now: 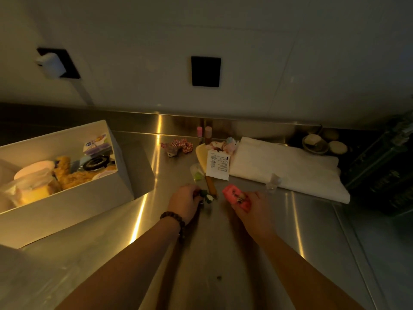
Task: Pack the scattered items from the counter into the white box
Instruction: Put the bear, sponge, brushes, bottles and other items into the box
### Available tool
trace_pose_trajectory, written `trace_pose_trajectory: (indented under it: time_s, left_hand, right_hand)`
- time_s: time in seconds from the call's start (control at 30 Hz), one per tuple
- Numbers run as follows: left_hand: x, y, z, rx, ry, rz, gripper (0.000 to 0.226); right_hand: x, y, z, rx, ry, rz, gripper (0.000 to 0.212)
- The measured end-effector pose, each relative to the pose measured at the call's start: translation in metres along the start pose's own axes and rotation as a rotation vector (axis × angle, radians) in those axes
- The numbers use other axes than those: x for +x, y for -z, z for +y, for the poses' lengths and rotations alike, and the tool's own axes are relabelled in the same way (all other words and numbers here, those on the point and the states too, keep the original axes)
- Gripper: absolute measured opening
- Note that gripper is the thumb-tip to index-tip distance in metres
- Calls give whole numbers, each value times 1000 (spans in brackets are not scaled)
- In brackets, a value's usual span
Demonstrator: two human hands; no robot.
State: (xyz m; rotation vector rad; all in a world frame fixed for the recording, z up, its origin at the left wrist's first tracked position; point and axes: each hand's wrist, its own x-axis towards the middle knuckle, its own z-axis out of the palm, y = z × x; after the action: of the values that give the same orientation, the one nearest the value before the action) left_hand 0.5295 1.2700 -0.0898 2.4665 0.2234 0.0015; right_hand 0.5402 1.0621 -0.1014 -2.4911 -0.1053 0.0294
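Observation:
The white box stands at the left of the steel counter, holding a plush toy, tubs and other packed things. My left hand grips a small dark green and white item down on the counter. My right hand holds a small pink item just above the surface. Behind my hands lie a wooden-handled spatula, a white printed packet, a small clear cup with something green, a red checked scrunchie and two pink-capped bottles.
A folded white towel lies at the right with a small clear cup at its near edge. Bowls sit at the back right beside a dark rack. The wall behind carries two black sockets, one with a white plug.

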Motion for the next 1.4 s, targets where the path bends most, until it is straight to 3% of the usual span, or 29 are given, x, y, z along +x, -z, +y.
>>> trace_pose_trajectory:
  time_s: [0.47, 0.77, 1.03, 1.4]
  left_hand:
    - [-22, 161, 0, -53, -20, 546, 19]
    - [-59, 304, -75, -31, 136, 761, 24]
    - [-69, 373, -174, -18, 179, 816, 24]
    - [-31, 404, -257, -52, 133, 708, 22]
  right_hand:
    - [44, 7, -139, 173, 374, -12, 32]
    - [48, -31, -283, 207, 617, -110, 30]
    - [56, -118, -368, 168, 558, -181, 31]
    - [68, -215, -410, -176, 350, -127, 37]
